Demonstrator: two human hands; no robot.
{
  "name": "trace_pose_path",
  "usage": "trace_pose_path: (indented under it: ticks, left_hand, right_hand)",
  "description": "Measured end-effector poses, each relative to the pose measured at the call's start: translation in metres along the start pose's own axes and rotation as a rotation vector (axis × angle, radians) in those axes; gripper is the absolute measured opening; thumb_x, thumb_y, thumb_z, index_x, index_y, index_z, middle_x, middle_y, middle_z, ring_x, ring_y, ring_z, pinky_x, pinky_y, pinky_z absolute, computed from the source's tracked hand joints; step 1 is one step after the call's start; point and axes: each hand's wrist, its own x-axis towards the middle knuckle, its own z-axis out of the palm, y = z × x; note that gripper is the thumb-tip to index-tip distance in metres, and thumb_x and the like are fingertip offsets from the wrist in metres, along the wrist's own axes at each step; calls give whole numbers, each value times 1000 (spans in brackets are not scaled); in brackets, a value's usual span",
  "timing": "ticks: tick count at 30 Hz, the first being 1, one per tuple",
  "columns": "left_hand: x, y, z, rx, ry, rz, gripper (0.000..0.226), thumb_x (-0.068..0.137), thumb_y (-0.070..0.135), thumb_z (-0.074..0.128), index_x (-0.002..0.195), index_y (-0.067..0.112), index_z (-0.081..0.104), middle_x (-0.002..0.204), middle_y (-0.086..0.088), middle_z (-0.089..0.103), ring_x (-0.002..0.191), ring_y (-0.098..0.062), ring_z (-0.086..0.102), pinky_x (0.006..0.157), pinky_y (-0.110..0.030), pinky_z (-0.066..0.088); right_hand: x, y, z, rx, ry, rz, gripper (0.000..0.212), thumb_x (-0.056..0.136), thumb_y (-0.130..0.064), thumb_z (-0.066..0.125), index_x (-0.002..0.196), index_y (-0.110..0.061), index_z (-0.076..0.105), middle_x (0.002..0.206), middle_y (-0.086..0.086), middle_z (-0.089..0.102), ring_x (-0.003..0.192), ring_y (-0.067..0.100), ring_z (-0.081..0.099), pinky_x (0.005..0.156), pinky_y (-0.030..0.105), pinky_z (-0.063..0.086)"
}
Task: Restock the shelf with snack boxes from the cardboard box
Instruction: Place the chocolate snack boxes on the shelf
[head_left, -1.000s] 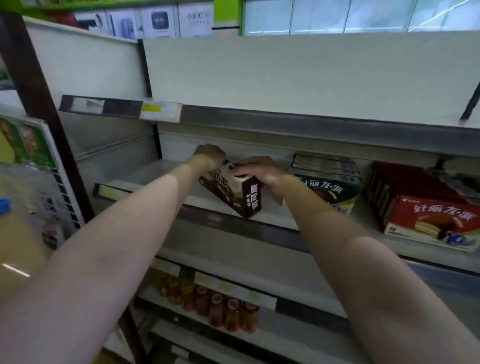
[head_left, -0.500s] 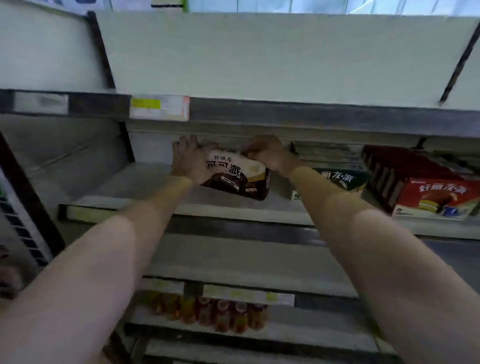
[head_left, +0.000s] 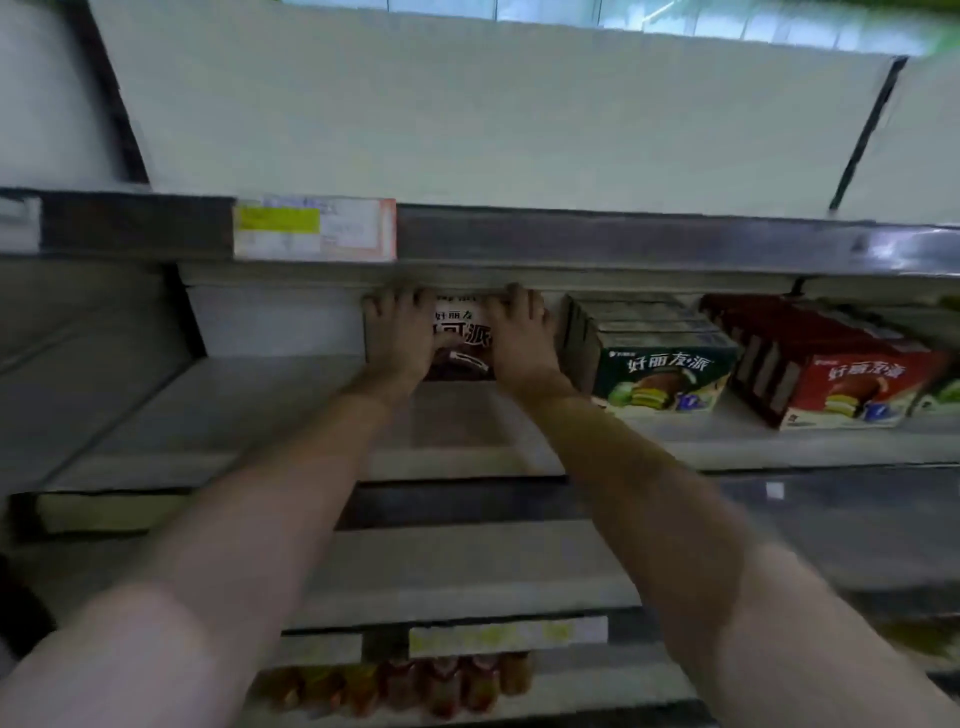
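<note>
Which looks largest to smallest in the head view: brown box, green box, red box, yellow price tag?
1. red box
2. green box, close to the red one
3. yellow price tag
4. brown box, though both hands hide its sides, so this place is unsure.

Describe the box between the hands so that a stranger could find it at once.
Find the middle shelf. The brown snack box stands far back, left of the green boxes and red boxes. It alone is brown, held by both hands.
</note>
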Motion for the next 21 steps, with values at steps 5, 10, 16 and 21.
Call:
trace_pose_path:
  ticks: [5,10,16,21]
  left_hand:
    - [14,1,22,-19,49,10,78,71,65,67,131,18,53,121,-20,54,111,-40,51,98,-51,38]
    - [20,-9,33,-52,88,84,74,76,63,64,132,17,52,122,-22,52,109,-40,49,97,-51,37]
    - [20,-2,20,-114,-15,57,72,79,57,67,136,19,45,133,-19,45,122,-40,41,104,-54,30]
    - [12,13,1,-50,-21,65,57,84,25,69,136,14,47,129,-20,50,119,-40,46,100,-52,37]
  right_hand:
    - [12,-4,9,-48,51,76,57,94,-17,58,147,-19,35,148,22,27,137,46,25,103,57,39]
    - [18,-6,13,-55,65,92,58,91,-18,60,144,-16,37,145,23,31,134,45,28,103,59,38]
    - [10,-10,4,-27,42,92,59,92,-17,59,146,-13,35,145,21,31,135,43,27,107,58,35]
    - [-10,-9,-8,39,52,67,57,94,-13,53,148,-13,32,150,17,29,138,39,24,111,57,30]
